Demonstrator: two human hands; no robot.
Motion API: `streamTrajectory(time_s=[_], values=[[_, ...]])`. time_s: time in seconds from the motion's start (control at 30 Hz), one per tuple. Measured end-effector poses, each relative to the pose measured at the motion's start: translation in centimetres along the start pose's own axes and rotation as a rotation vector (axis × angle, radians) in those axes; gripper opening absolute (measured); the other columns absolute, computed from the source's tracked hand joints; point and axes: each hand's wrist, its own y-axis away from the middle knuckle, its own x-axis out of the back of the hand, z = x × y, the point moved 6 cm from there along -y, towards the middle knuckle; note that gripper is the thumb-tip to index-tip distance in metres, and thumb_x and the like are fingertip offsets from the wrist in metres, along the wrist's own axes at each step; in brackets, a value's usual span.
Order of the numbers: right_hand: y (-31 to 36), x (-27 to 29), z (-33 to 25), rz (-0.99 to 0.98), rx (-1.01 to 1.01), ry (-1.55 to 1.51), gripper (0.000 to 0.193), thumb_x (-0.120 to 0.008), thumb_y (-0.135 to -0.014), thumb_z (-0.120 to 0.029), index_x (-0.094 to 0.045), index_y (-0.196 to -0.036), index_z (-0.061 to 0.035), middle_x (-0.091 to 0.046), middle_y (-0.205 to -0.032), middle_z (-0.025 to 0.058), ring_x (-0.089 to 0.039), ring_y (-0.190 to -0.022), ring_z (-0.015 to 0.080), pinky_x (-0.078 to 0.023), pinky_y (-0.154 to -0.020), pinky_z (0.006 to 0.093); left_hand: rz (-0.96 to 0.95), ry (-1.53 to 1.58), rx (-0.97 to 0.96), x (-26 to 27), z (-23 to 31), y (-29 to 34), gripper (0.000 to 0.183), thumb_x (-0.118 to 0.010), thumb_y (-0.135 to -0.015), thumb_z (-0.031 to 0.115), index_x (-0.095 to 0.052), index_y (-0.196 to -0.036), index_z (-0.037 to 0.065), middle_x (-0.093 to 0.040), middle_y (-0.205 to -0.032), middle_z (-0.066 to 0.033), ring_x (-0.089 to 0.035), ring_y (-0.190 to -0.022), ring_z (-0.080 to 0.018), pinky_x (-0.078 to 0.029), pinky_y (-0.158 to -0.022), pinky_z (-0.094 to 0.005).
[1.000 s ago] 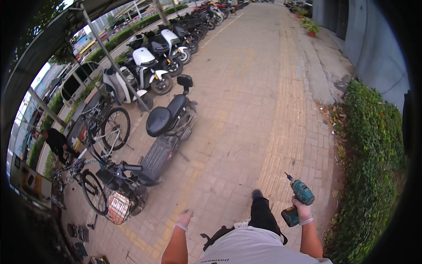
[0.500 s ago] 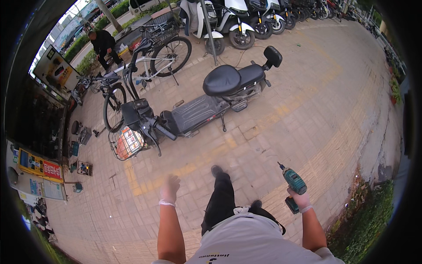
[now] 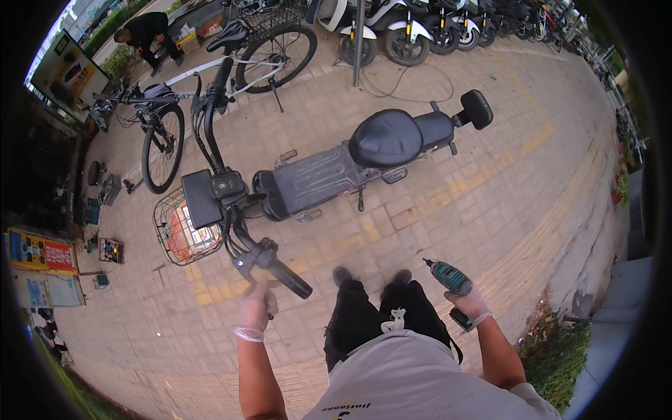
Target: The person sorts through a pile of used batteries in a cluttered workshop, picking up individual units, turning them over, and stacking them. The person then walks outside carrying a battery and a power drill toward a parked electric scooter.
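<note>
My right hand, in a thin translucent glove, is wrapped round the handle of a green and black cordless drill. The drill's bit points forward and left, over the pavement. My left hand, gloved alike, is at the near handlebar of a black electric scooter. Its fingers are curled round the brake lever, just below the black rubber grip; some blur hides the exact contact. The scooter stands crosswise before me, its black seat to the right and its wire front basket to the left.
A white bicycle stands behind the scooter's handlebar. Parked scooters line the back, beside a metal post. A person in dark clothes bends at the far left. Small tool boxes lie left; a planted strip borders the right.
I have come closer to the scooter, and its handlebar has turned. My left hand has gone from free air to the brake lever. The drill stays in my right hand.
</note>
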Motion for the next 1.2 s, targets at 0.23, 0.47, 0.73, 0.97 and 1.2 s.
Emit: streamTrajectory(time_s=[0.23,0.47,0.73,0.97,1.2], values=[[-8.1,0.5,-4.2,-0.149,0.194,0.331,0.043,-0.083,-0.078,-0.027,-0.072,-0.112,-0.0028,-0.077,-0.094,0.0161,-0.074,-0.088,0.0318,-0.058,-0.079,0.0404,0.270,-0.427,-0.012,8.2,7.2,2.6,0.036,-0.062,-0.106,0.037,-0.069,-0.107,0.001,-0.055,-0.060,-0.0016,-0.041,-0.045,-0.0078,-0.030,-0.043,-0.0260],[-17.8,-0.8,-11.7,-0.367,0.465,0.519,0.045,-0.082,-0.078,-0.032,-0.073,-0.116,-0.0089,-0.076,-0.104,0.0191,-0.071,-0.100,0.0398,-0.057,-0.087,0.0454,0.703,-0.900,-0.297,7.0,6.3,4.8,0.044,-0.062,-0.107,0.030,-0.061,-0.137,-0.002,-0.073,-0.096,-0.0133,-0.066,-0.083,-0.0221,-0.056,-0.077,-0.0371],[-24.7,-2.5,-13.3,-0.391,0.675,0.309,0.044,-0.080,-0.082,-0.025,-0.071,-0.121,-0.0061,-0.073,-0.110,0.0195,-0.070,-0.103,0.0392,-0.056,-0.090,0.0434,1.132,0.061,0.061,5.0,-15.0,8.6,0.064,-0.064,-0.103,0.047,-0.051,-0.147,0.002,-0.064,-0.135,-0.0106,-0.064,-0.116,-0.0221,-0.048,-0.093,-0.0357],[-25.2,-5.7,-16.8,-0.463,0.655,0.243,0.044,-0.083,-0.085,-0.010,-0.065,-0.125,-0.0009,-0.073,-0.112,0.0073,-0.071,-0.100,0.0169,-0.057,-0.091,0.0314,0.143,-0.362,0.199,-8.6,-20.6,-6.1,0.049,-0.070,-0.101,0.034,-0.067,-0.130,-0.005,-0.074,-0.112,-0.0105,-0.068,-0.100,-0.0166,-0.053,-0.089,-0.0303],[-22.1,-13.4,-22.7,-0.503,0.739,0.109,0.034,-0.073,-0.091,-0.007,-0.066,-0.124,-0.0005,-0.071,-0.107,0.0087,-0.068,-0.098,0.0193,-0.055,-0.086,0.0320,-0.191,0.404,0.337,-19.7,-12.4,-22.7,0.054,-0.056,-0.106,0.046,-0.059,-0.140,0.005,-0.069,-0.125,-0.0114,-0.064,-0.110,-0.0253,-0.047,-0.102,-0.0387]])
